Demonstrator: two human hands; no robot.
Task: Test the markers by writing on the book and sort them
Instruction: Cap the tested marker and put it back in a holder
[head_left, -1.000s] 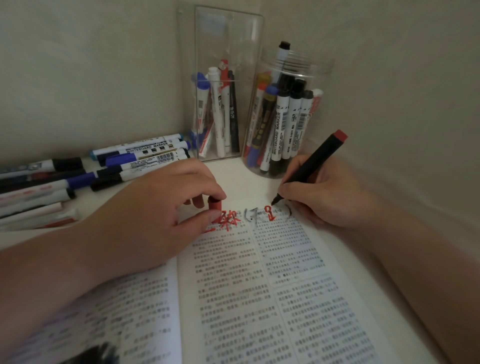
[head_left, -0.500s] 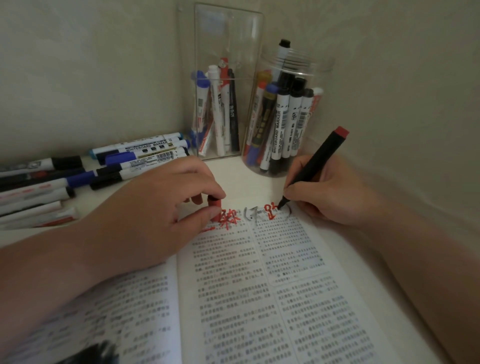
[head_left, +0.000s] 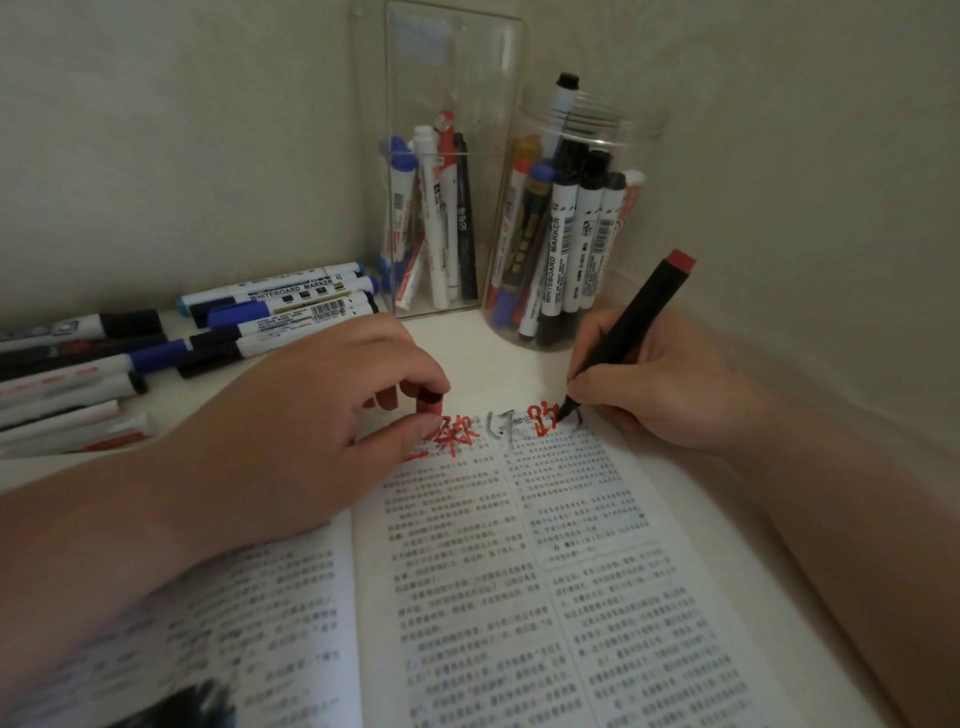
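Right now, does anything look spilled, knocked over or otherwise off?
Nothing stands out. The right hand holds the marker to the top margin of the book, the left hand pinches a red cap, the rectangular holder and round jar stand upright, loose markers lie flat at left.

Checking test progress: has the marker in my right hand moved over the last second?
Yes. The marker tip shifted slightly right across the book margin, away from the grey strokes.

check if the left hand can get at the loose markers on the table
Probably yes for reach: the loose markers lie just beyond the left hand, nothing between. But it pinches the red cap, so it would likely have to set that down first.
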